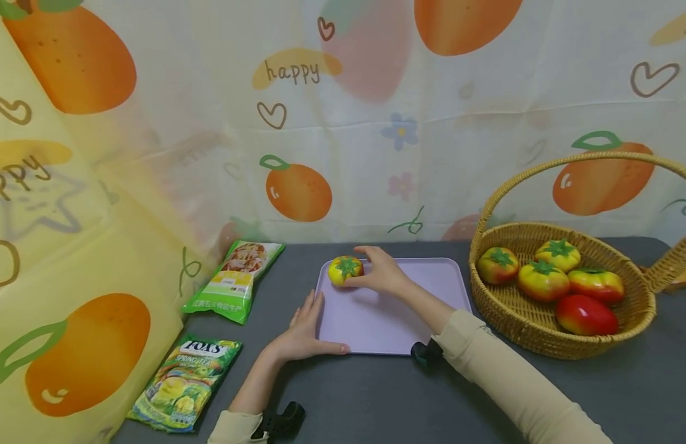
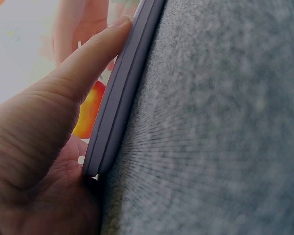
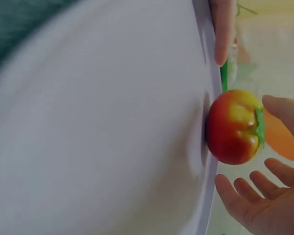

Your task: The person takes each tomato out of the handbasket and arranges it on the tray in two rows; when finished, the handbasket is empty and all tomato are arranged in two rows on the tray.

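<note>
A lilac tray (image 1: 387, 314) lies on the dark table. Near its far left corner sits a yellow-red tomato (image 1: 343, 270) with a green leafy top, also seen in the right wrist view as a glossy tomato (image 3: 235, 127). My right hand (image 1: 379, 271) reaches over the tray beside the tomato, thumb and fingers spread; the right wrist view shows space between the fingers (image 3: 245, 196) and the fruit. My left hand (image 1: 301, 330) rests at the tray's near left corner, fingers straight along the left side. In the left wrist view the thumb (image 2: 88, 58) lies against the tray rim (image 2: 120, 93).
To the right stands a wicker basket (image 1: 543, 339) with a tall handle, holding several red and yellow fruits (image 1: 543, 280). On the left lie a green food packet (image 1: 232, 280) and a Fox's candy bag (image 1: 187, 385). A fruit-printed cloth (image 1: 354, 154) hangs behind the table.
</note>
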`<state>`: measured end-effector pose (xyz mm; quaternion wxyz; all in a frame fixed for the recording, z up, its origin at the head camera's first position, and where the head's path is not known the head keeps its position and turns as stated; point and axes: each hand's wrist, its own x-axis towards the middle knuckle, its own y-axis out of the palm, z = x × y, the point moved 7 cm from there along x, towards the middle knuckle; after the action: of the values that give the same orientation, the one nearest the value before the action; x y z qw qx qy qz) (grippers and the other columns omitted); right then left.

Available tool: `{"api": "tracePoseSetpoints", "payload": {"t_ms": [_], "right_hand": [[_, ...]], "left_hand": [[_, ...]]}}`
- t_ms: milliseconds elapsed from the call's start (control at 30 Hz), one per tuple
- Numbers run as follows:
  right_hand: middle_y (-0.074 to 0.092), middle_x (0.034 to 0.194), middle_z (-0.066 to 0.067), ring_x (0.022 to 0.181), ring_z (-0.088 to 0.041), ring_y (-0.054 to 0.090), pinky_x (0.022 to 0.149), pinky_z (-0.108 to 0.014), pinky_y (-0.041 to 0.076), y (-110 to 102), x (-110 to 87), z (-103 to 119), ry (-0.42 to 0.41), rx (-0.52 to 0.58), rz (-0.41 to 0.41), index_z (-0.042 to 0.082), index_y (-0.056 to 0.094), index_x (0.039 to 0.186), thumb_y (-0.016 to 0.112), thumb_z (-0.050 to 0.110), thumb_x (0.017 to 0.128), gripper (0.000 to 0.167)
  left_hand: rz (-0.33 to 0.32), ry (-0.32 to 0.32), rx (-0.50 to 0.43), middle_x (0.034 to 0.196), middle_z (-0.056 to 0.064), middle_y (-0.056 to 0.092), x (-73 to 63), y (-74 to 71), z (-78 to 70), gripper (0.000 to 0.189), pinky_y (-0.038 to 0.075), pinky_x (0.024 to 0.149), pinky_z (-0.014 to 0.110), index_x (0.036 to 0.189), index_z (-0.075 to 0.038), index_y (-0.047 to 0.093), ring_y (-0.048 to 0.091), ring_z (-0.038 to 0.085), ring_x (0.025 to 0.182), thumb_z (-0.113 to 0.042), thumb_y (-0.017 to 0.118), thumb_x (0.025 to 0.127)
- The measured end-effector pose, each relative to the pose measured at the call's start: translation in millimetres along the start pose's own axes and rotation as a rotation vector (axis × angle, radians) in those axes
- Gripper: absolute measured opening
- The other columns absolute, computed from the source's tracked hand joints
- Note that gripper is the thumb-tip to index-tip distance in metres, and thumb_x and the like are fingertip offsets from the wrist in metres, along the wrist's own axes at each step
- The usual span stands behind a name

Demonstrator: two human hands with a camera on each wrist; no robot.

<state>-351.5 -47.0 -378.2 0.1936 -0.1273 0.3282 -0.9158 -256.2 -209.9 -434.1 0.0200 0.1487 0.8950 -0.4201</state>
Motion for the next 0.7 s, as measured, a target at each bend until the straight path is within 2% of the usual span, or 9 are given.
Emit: {"api": "tracePoseSetpoints", "payload": {"t_ms": [300, 533, 700], "right_hand": [[0.043, 0.147, -0.013, 0.128, -0.031, 0.049, 0.097, -0.048, 0.046, -21.0, -23.9, -12.9, 0.070, 0.088, -0.028, 0.013, 0.050, 0.142, 0.080, 0.029, 0.081, 0.069], [0.042, 0.148, -0.010, 0.129, -0.030, 0.048, 0.097, -0.049, 0.045, -40.7, -46.2, -17.8, 0.065, 0.134, 0.008, 0.018, 0.051, 0.141, 0.077, 0.027, 0.083, 0.064], [0.042, 0.147, -0.010, 0.129, -0.031, 0.047, 0.097, -0.050, 0.045, -55.0, -62.4, -19.4, 0.042, 0.149, 0.021, 0.017, 0.050, 0.142, 0.076, 0.027, 0.085, 0.064]], "left_hand": [[-0.004, 0.004, -0.014, 0.161, 0.022, -0.009, -0.2, 0.9, -2.7, 0.128, 0.000, 0.112, 0.063, 0.156, -0.003, 0.004, -0.006, 0.044, 0.145, -0.056, 0.082, 0.070], [-0.013, -0.001, -0.002, 0.161, 0.022, -0.008, 0.2, 0.8, -0.7, 0.127, 0.001, 0.112, 0.062, 0.156, -0.003, 0.005, -0.004, 0.045, 0.145, -0.055, 0.082, 0.069], [-0.015, 0.009, 0.000, 0.161, 0.023, -0.007, 1.4, 1.2, 1.8, 0.127, 0.003, 0.112, 0.063, 0.156, -0.003, 0.006, -0.002, 0.046, 0.145, -0.056, 0.082, 0.069]]}}
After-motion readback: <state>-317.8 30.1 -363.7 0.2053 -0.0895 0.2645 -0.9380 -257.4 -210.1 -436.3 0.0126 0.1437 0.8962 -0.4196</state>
